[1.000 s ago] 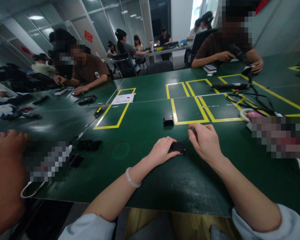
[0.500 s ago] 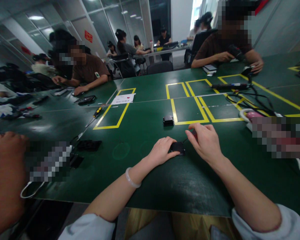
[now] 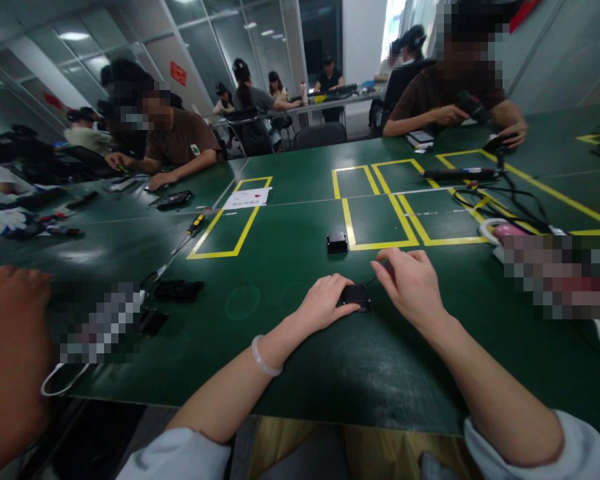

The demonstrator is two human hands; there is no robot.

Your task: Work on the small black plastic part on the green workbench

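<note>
The left hand (image 3: 324, 304) curls loosely over the near end of a small black box (image 3: 357, 295), fingertips pressing its matte, rectangular top against the green table (image 3: 290, 267). The right hand (image 3: 413, 285) is closed in a pinch on a thin dark tool (image 3: 372, 281), whose slim tip slants down to the box's far corner; the handle is buried in the fingers and hard to make out. A smooth white bracelet (image 3: 262, 357) rings the left wrist. Beyond lies a second black block (image 3: 337, 241), just beside a yellow tape rectangle (image 3: 380, 244). A co-worker's hand (image 3: 11, 297) is cut off at the left edge.
</note>
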